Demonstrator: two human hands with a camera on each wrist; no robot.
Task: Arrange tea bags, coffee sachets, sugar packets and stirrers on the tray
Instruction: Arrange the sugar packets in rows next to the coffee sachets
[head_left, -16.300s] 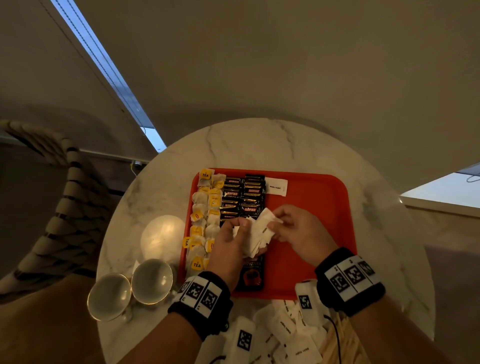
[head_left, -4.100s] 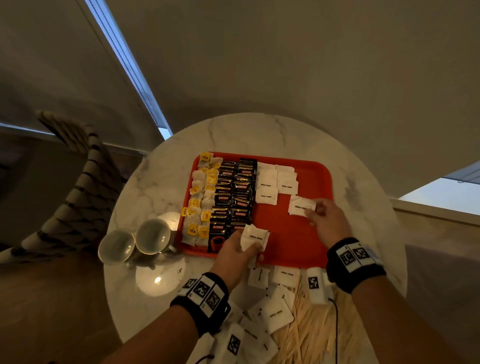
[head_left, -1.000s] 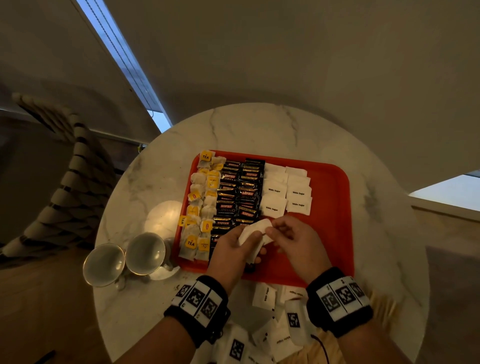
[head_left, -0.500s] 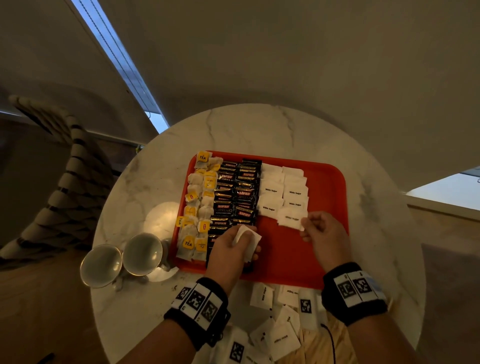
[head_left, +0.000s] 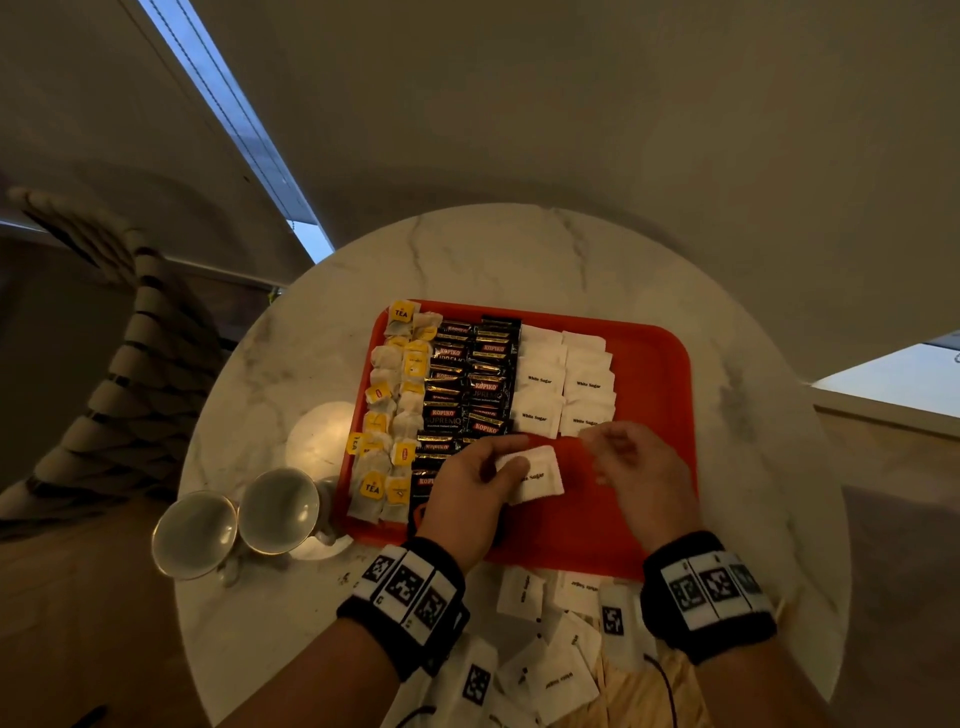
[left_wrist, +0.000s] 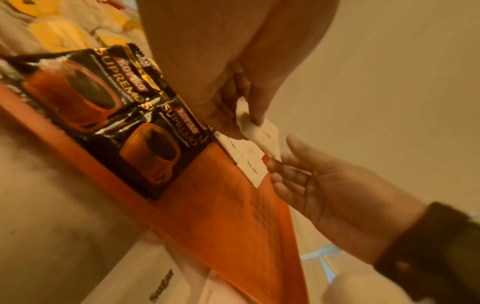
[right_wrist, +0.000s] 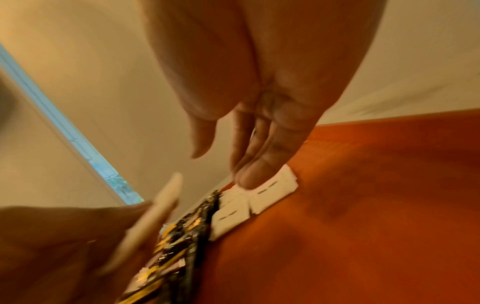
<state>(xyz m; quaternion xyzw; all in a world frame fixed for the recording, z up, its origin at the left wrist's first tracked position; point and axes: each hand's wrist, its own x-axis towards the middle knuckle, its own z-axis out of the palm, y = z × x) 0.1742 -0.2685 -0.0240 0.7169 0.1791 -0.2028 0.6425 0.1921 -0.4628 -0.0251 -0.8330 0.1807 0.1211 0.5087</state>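
A red tray (head_left: 654, 374) lies on the round marble table. On it stand columns of tea bags (head_left: 395, 405), black coffee sachets (head_left: 467, 389) and white sugar packets (head_left: 563, 387). My left hand (head_left: 511, 462) hovers over the tray's near middle and pinches a small stack of sugar packets (head_left: 537, 475), also seen in the left wrist view as sugar packets (left_wrist: 259, 131). My right hand (head_left: 597, 452) is blurred just right of that stack, below the sugar columns, its fingers (right_wrist: 249, 164) loosely straight and holding nothing.
Loose sugar packets (head_left: 550, 675) and wooden stirrers (head_left: 639, 696) lie on the table between the tray and me. Two cups (head_left: 234, 519) sit left of the tray by a saucer (head_left: 322, 441). A woven chair (head_left: 104, 389) stands at the left.
My right hand left a sugar packet at the near end of the right sugar column and came back left, empty, toward the stack in my left hand. The left hand barely moved.
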